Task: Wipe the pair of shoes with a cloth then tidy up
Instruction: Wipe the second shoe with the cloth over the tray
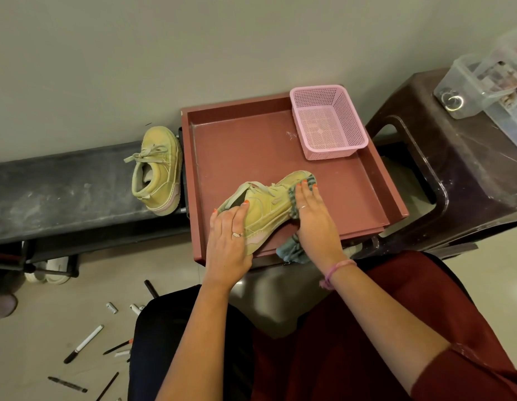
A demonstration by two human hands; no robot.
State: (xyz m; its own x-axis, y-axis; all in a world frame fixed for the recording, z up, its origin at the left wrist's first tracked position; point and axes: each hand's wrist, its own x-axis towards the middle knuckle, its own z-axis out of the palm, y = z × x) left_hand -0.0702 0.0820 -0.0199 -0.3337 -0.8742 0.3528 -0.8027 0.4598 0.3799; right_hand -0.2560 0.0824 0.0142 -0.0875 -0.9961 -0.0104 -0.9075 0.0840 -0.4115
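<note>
While left hand point(228, 241) grips shoe point(269, 209) in red tray point(280, 146), right hand point(313, 218) presses cloth point(292, 250) flat.

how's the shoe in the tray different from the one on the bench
The shoe in the tray lies tilted on its side, held by the left hand while the right hand presses a cloth on it. The shoe on the bench stands upright on its sole, untouched, left of the tray. Both are yellow, laced, with pinkish soles.
</note>
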